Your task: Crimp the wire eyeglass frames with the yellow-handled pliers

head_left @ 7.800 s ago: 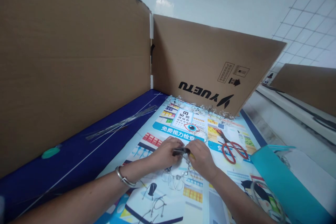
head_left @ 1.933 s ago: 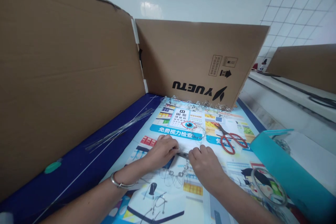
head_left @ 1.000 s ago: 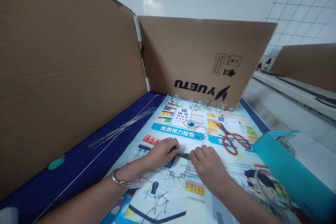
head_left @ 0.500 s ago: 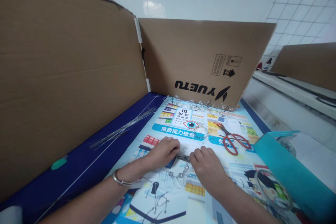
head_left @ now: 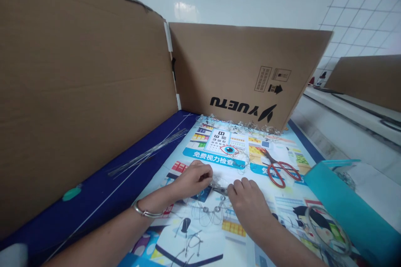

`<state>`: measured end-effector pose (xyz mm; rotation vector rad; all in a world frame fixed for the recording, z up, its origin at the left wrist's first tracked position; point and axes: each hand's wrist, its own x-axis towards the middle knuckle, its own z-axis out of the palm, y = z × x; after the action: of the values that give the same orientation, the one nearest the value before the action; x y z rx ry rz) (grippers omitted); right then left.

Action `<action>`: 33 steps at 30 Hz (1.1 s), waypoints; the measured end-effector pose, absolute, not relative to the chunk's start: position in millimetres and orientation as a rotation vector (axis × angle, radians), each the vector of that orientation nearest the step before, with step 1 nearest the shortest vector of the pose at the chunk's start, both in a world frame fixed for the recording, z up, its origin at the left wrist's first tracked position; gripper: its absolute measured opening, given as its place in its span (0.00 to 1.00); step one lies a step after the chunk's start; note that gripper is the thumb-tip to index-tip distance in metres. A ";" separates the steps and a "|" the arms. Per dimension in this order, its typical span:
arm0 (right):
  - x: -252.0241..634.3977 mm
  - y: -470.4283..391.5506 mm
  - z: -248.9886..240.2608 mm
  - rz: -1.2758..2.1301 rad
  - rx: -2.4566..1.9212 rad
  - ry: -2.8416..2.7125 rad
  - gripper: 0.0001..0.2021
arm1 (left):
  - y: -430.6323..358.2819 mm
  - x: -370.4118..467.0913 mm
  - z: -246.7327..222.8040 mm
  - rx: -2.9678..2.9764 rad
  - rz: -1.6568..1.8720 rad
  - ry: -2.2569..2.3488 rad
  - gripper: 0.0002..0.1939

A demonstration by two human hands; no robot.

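Observation:
Near the centre of the printed sheet, my right hand is wrapped round small metal pliers, whose jaws point left. My left hand is closed in a pinch just left of the jaws, at one end of fine wire. Clear round beads on thin looped wire hang or lie just below the pliers. A dark blue square shows under my left fingers. What exactly the left fingertips hold is too small to tell.
Red-handled scissors lie to the right, before a turquoise box. A wire coil is at lower right. Loose wires lie on the blue surface at left. Cardboard panels stand behind and left; wire pieces lie in front.
My left hand has shifted slightly left and its fingers have turned away from the pliers. More of the blue square shows. The view has moved slightly.

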<state>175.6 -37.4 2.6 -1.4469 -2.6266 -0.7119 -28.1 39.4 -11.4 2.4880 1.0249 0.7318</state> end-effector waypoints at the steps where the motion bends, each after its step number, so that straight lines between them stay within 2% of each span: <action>1: 176.5 -36.6 3.7 -0.707 -1.445 -2.625 0.06 | 39.8 -28.9 -11.2 2.478 0.728 1.016 0.03; 11: 184.7 -30.1 19.1 -0.553 -1.557 -2.612 0.07 | 39.2 -26.1 -12.8 2.463 0.715 0.918 0.04; 23: 177.5 -34.7 30.6 -0.598 -1.531 -2.682 0.05 | 34.5 -20.9 -7.1 2.563 0.715 0.773 0.07; 33: 166.0 -39.4 32.3 -0.586 -1.624 -2.751 0.05 | 31.1 -16.8 -8.4 2.605 0.726 0.892 0.05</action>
<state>166.0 -39.4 32.3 -1.6240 -2.7511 -0.5860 -16.8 31.1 -8.4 2.6048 0.8918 0.7258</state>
